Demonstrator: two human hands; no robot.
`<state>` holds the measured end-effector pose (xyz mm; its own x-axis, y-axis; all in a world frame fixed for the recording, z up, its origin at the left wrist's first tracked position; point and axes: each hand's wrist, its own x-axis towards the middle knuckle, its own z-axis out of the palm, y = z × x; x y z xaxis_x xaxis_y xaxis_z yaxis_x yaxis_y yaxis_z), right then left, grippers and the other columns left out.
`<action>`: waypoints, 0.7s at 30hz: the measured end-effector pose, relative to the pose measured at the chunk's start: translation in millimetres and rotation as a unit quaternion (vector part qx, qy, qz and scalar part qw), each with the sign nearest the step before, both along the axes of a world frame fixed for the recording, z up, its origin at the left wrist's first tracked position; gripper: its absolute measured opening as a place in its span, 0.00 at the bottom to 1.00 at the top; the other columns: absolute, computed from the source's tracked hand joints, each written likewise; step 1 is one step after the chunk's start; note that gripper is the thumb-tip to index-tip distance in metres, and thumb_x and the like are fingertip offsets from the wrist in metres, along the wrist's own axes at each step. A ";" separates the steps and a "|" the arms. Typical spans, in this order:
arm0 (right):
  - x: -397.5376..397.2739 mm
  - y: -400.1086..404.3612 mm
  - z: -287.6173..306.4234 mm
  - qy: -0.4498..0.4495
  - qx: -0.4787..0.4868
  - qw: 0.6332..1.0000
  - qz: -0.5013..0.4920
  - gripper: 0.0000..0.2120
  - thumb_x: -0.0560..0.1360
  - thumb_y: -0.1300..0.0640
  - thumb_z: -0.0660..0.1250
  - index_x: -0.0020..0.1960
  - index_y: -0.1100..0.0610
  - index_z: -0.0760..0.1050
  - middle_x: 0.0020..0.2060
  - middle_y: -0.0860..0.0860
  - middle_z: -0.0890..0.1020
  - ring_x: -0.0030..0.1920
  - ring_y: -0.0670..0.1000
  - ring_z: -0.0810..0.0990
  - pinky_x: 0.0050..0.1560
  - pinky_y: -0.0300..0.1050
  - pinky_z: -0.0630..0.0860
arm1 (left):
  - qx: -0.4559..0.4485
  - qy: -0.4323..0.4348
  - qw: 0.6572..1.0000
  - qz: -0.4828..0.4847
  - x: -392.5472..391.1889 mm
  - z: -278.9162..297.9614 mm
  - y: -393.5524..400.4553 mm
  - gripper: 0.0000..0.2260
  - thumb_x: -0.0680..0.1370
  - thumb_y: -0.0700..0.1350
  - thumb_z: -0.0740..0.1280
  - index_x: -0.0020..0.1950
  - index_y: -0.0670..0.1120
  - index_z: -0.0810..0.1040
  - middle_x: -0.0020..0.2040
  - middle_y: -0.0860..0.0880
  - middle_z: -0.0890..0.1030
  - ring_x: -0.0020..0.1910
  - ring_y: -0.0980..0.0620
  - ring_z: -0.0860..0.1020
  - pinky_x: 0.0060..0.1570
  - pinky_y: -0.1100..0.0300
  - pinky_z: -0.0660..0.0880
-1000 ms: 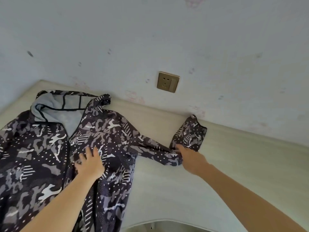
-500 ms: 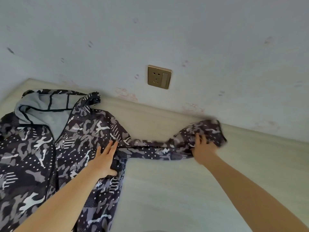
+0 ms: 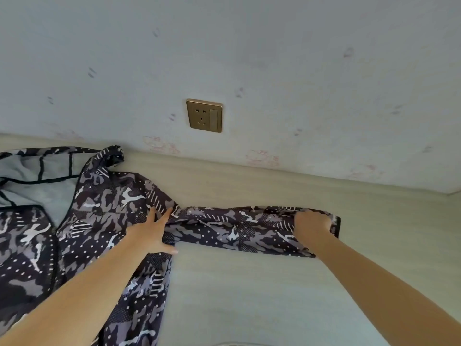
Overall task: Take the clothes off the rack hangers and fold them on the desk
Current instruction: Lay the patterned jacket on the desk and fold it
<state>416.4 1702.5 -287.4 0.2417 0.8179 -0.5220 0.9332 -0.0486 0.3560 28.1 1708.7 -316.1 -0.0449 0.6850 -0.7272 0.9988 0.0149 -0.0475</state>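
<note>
A dark camouflage hooded jacket lies flat on the pale desk, front up, hood with grey lining at the far left. Its sleeve stretches straight out to the right across the desk. My left hand presses flat, fingers spread, on the jacket where the sleeve joins the body. My right hand has its fingers curled round the sleeve's cuff end, holding it taut. The jacket's lower part runs out of view at the bottom left.
The desk meets a pale scuffed wall along its far edge. A brass-coloured wall socket sits on the wall just above the desk. Bare desk surface lies in front of the sleeve and to the right of the cuff.
My right hand has pulled the crumpled sleeve out to the right until it lies straight. My left hand has slid from the chest to the armpit seam.
</note>
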 end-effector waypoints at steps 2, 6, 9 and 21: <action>-6.5 6.2 -1.2 0.063 0.066 0.996 -0.002 0.16 0.76 0.61 0.60 0.64 0.58 0.70 0.52 0.53 0.78 0.54 0.55 0.78 0.42 0.46 0.74 | 0.000 0.009 1.000 0.009 5.2 -4.3 1.7 0.57 0.62 0.77 0.65 0.74 0.61 0.28 0.78 0.45 0.33 0.73 0.31 0.61 0.67 0.37 0.65; -3.8 13.9 -18.6 0.121 0.097 0.987 0.040 0.28 0.77 0.56 0.61 0.74 0.56 0.55 0.66 0.58 0.67 0.63 0.61 0.68 0.59 0.51 0.74 | 0.017 -0.003 0.999 0.051 15.1 -10.2 -14.5 0.56 0.68 0.70 0.69 0.76 0.57 0.29 0.77 0.47 0.29 0.75 0.27 0.45 0.71 0.33 0.56; 1.1 19.3 -22.4 0.100 0.075 0.990 0.058 0.23 0.78 0.50 0.62 0.70 0.54 0.63 0.69 0.58 0.65 0.67 0.63 0.64 0.65 0.54 0.68 | 0.047 -0.037 0.996 0.066 5.5 -17.3 -25.7 0.55 0.69 0.70 0.67 0.77 0.52 0.31 0.77 0.49 0.29 0.75 0.30 0.41 0.72 0.33 0.54; -104.9 54.0 97.2 0.440 0.197 0.874 0.066 0.08 0.80 0.56 0.55 0.43 0.55 0.63 0.28 0.50 0.68 0.28 0.50 0.66 0.34 0.46 0.65 | 0.134 -0.076 0.984 0.086 6.4 -20.8 -45.0 0.53 0.70 0.71 0.64 0.78 0.50 0.33 0.79 0.49 0.34 0.77 0.33 0.41 0.73 0.35 0.52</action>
